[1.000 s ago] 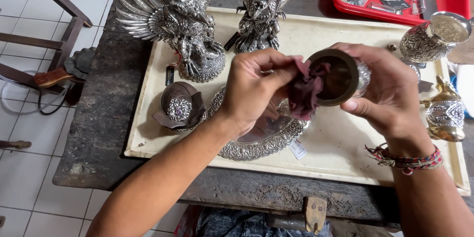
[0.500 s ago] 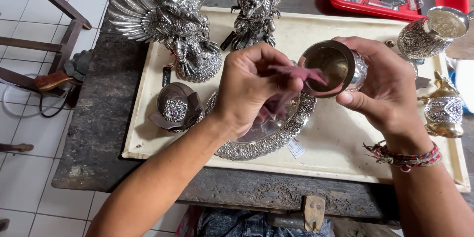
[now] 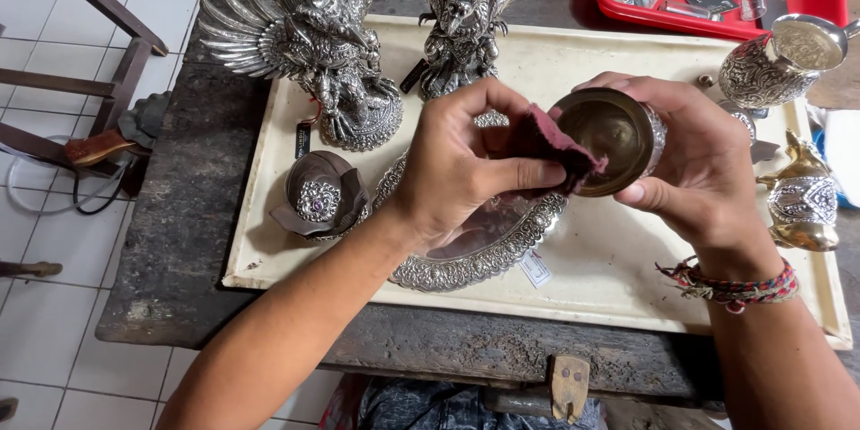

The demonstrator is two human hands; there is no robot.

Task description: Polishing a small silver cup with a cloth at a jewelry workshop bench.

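From my head camera, my right hand [image 3: 690, 166] is wrapped around a small metal cup [image 3: 614, 139], fingers curled over its far side and thumb under its rim, the mouth tipped toward me. My left hand [image 3: 466, 166] pinches a dark red cloth [image 3: 555, 148] between thumb and fingers, and the cloth lies over the cup's rim at its 9 o'clock edge, reaching a little way inside. Cup and cloth are held in the air above the cream tray [image 3: 618, 278], near its middle.

Directly under my left wrist lies an oval silver dish [image 3: 484, 251] with a beaded rim. At 9 o'clock from it sits a small dark ornamented piece [image 3: 320, 197]. At 11 and 12 o'clock stand two winged silver statues [image 3: 305, 31], close to the tray's far edge, so little room is free there. At 3 o'clock, past my right hand, a silver pitcher [image 3: 779, 67] and a gold-and-silver vessel [image 3: 800, 202] crowd the tray's right edge. The barest stretch of tray is at 5 o'clock, beneath my right wrist. A red tray [image 3: 708, 22] lies at 1 o'clock, beyond the cream one.
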